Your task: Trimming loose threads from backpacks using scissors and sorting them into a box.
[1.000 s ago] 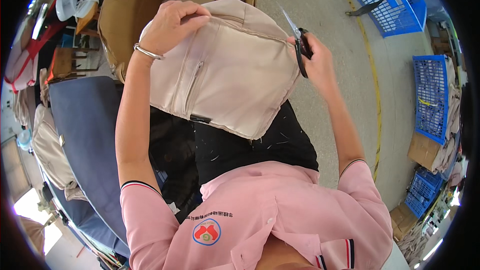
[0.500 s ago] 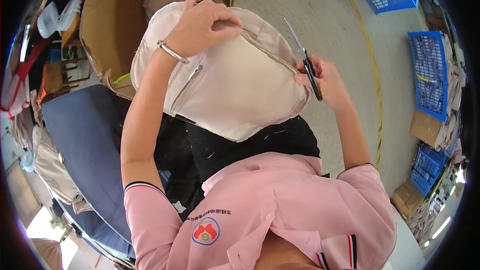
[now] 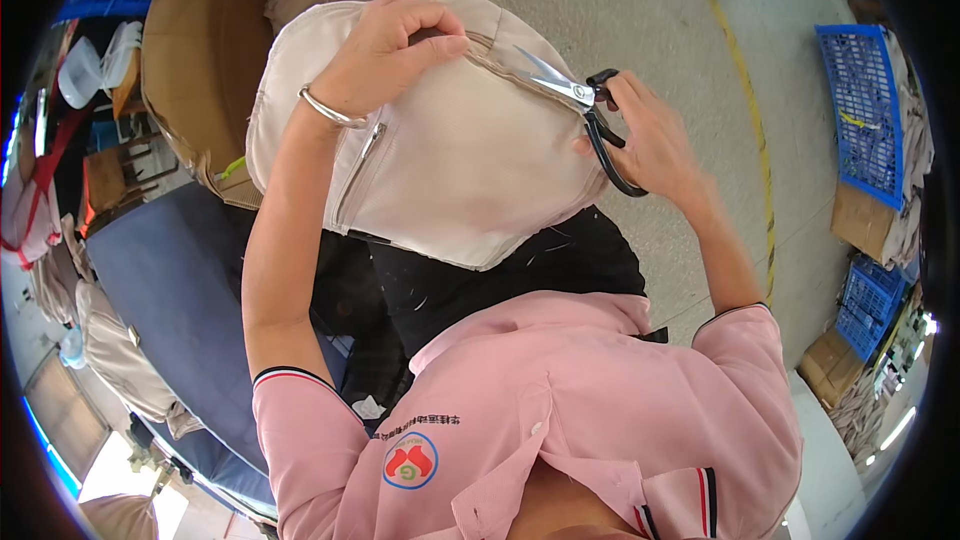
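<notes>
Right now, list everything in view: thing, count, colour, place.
Beige fabric bag with zip: one, on the lap, centre.
Black-handled steel scissors: one, blades at the bag's top seam.
Brown cardboard box: one, upper left, more beige bags inside.
Blue plastic crates: several, right side and top.
Yellow floor line: one, right on the concrete.
Silver bangle: one, left wrist.
Pink shirt: one, bottom.
Left hand: gripping the bag's top.
Right hand: holding the scissors.

Blue plastic crates (image 3: 868, 110) on concrete floor, cardboard box (image 3: 190, 70) of beige bags, navy fabric (image 3: 170, 290)
</notes>
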The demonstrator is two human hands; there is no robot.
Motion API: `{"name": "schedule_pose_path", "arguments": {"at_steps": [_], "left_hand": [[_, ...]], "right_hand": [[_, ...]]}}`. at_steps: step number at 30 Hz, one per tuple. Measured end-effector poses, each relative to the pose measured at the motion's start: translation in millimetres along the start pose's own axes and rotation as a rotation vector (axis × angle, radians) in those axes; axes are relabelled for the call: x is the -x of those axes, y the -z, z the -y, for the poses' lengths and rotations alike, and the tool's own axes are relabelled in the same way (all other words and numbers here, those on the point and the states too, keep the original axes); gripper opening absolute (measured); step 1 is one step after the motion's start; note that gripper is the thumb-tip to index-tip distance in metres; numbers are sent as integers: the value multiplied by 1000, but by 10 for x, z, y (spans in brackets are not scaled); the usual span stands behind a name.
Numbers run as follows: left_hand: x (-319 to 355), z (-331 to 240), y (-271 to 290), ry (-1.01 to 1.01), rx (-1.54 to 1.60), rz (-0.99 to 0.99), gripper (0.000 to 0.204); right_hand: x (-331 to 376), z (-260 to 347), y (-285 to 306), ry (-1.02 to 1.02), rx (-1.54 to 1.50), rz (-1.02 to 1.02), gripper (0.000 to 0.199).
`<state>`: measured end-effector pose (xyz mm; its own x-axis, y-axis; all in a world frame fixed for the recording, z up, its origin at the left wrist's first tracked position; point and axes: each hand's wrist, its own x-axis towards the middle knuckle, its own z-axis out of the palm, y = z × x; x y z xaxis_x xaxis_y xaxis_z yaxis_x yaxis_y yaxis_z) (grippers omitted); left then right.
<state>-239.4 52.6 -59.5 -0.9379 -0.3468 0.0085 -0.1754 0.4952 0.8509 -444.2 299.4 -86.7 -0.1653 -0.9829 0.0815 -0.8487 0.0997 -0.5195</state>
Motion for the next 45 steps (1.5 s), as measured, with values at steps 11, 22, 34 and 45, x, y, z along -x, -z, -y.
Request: {"name": "schedule_pose_path", "arguments": {"at_steps": [11, 22, 34, 45], "left_hand": [[86, -66, -43, -75, -264, -74, 18], [129, -76, -69, -52, -346, -58, 29], [131, 91, -72, 8, -382, -138, 53], [139, 107, -32, 18, -339, -137, 52]], "right_hand": [[-340, 262, -29, -193, -351, -7, 42], [-815, 286, -417, -244, -1051, 109, 30], [-737, 207, -363, -347, -1118, 109, 31], [-262, 110, 13, 34, 132, 31, 67]]}}
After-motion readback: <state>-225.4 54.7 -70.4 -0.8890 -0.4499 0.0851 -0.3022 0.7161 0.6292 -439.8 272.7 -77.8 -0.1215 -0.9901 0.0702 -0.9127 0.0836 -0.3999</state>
